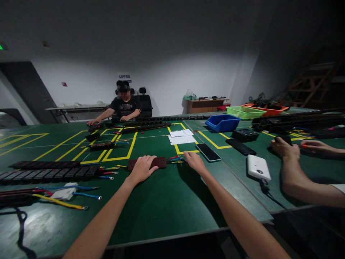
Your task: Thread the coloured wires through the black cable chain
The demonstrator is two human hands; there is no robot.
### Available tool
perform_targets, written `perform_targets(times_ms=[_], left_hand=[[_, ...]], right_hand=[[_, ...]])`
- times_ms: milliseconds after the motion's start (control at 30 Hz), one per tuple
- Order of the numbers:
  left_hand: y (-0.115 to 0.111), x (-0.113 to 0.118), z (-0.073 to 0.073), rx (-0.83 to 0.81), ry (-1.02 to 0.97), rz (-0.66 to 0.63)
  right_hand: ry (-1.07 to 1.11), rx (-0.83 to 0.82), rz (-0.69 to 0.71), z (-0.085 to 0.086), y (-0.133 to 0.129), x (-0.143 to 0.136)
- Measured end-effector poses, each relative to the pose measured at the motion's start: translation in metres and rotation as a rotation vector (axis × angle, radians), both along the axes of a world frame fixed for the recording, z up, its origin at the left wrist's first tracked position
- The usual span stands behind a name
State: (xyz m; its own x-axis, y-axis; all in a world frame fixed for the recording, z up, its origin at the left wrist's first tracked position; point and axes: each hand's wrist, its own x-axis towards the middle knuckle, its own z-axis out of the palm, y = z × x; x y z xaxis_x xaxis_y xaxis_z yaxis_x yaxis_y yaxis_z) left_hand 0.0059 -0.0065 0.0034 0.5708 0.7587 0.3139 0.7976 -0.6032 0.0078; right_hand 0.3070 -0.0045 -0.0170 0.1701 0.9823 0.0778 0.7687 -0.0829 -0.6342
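Beneath the left hand [144, 167], a maroon bar [162, 162] (straight-edged, oblong).

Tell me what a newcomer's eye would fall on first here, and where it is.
Probably the bright yellow lines marking the dark green tabletop, then the blue plastic bin at the back right. At front centre, the bare left hand lies over a dark red-brown rectangular bar, with thin coloured wires beside the bare right hand.

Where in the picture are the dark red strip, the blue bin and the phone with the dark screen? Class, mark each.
Dark red strip [162, 162]: head view, on its right end.
Blue bin [229, 125]: head view, on its side wall.
Phone [208, 152]: head view, mid-screen.
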Motion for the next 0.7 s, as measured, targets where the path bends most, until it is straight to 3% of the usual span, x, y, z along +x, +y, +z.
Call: perform_targets(times_ms=[167,400,533,700], left_hand=[[0.0003,0.0000,-0.0003,0.000,-0.002,0.000],[0.0035,-0.0019,-0.0046,0.015,-0.008,-0.011],[0.0052,-0.0032,-0.0070,0.021,-0.016,-0.017],[0.0054,-0.0032,-0.0067,0.018,-0.012,-0.016]], right_hand=[[0.151,0.061,0.034,0.0006,0.0015,0.0002],[0.183,0.074,0.005,-0.0044,0.0039,0.0007],[0.476,0.043,0.144,-0.0077,0.0066,-0.0049],[0.772,0.053,0.182,-0.0067,0.0060,-0.0053]])
